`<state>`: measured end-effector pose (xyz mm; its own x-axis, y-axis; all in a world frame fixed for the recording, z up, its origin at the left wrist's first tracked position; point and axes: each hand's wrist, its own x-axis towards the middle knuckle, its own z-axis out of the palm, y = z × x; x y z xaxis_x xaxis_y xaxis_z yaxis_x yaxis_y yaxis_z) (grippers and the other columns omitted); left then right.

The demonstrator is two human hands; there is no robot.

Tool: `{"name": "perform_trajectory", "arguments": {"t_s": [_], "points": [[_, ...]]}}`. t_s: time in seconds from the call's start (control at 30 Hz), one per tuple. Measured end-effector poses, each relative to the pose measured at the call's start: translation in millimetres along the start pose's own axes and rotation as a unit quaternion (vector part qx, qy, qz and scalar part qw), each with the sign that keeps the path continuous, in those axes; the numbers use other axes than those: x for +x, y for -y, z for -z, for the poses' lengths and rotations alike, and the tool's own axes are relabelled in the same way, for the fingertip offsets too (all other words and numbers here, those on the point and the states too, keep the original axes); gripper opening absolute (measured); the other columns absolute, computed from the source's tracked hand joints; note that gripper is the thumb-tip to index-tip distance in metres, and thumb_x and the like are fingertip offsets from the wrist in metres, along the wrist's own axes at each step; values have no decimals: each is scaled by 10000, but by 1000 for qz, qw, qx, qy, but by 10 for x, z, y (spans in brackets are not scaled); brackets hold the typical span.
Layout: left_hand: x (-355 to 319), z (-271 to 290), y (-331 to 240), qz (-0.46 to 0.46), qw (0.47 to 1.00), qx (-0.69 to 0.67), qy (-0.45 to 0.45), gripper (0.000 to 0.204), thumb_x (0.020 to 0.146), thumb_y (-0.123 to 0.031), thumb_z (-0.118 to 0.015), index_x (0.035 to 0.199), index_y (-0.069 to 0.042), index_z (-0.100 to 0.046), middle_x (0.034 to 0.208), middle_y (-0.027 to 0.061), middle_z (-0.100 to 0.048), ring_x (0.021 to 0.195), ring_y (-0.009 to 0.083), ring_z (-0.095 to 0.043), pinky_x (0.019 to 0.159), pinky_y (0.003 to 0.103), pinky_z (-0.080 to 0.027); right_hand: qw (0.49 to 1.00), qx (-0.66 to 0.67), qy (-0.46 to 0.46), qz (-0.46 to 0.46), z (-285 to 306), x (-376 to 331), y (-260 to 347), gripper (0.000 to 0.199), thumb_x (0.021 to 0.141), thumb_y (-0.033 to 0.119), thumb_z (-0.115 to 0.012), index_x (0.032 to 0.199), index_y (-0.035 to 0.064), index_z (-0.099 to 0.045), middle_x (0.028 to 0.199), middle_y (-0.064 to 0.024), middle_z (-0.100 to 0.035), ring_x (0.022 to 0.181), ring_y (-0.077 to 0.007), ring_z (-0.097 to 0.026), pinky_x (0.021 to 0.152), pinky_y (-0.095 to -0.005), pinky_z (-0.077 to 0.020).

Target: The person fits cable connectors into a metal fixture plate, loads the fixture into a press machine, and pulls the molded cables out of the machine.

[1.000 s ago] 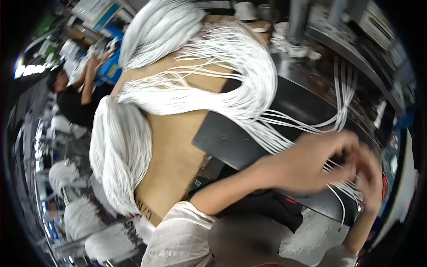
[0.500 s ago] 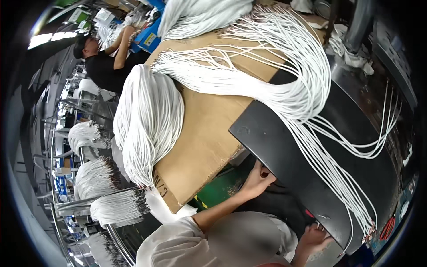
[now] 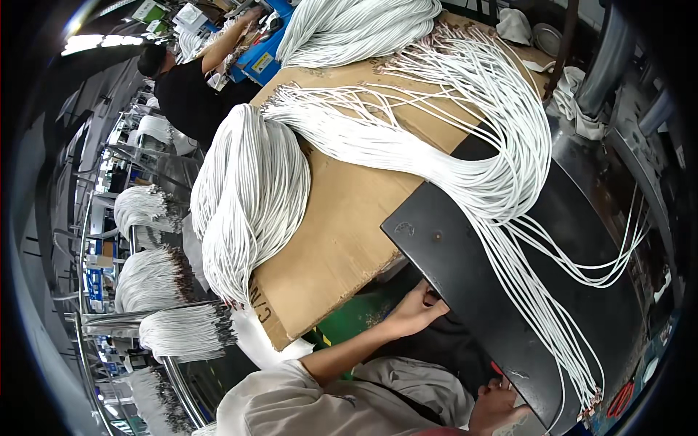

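My left hand (image 3: 416, 314) is at the near left edge of a black board (image 3: 476, 272), its fingers curled against the edge and their tips partly hidden. Below the board's lower corner, my right hand (image 3: 498, 408) is closed with bent fingers. A small red piece (image 3: 496, 368) shows just above those fingers; what the hand grips, if anything, I cannot make out. Across the board runs a bundle of white wires (image 3: 512, 272), splayed to coppery ends near its lower right. The bundle curves back over a cardboard sheet (image 3: 349, 211).
A thick hank of white wires (image 3: 251, 189) hangs over the cardboard's left side; another pile (image 3: 356, 33) lies at the back. More wire bunches (image 3: 185, 334) hang on metal rails at left. A co-worker (image 3: 193, 94) is at a blue machine (image 3: 258, 62). A metal post (image 3: 607, 62) stands at right.
The view has shifted slightly, so the board and wires appear a little lower. My right hand has moved slightly down and left. The co-worker's arm now reaches farther up.
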<state>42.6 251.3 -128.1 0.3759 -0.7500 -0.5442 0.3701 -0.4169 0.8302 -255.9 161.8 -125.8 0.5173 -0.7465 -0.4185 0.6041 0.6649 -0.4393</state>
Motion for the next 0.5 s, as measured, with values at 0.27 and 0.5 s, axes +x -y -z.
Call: {"name": "perform_trajectory", "arguments": {"t_s": [0.27, 0.5], "points": [[-128, -633, -1820, -249, 833, 260, 421, 390, 896, -357, -690, 1064, -9, -634, 810, 126, -695, 769, 295, -672, 656, 389, -518, 752, -507, 413, -84, -1478, 39, 847, 186, 767, 23, -738, 946, 8, -690, 961, -159, -684, 862, -255, -650, 785, -347, -504], [622, -1685, -1795, -644, 549, 513, 145, 159, 693, -112, -640, 791, 13, -631, 723, 129, -638, 834, 269, -669, 676, 381, -535, 624, -711, 143, 290, -1821, 738, 1881, 362, 827, 91, -598, 1166, -24, -545, 1197, -159, -506, 1067, -312, -534, 987, -368, -393]]}}
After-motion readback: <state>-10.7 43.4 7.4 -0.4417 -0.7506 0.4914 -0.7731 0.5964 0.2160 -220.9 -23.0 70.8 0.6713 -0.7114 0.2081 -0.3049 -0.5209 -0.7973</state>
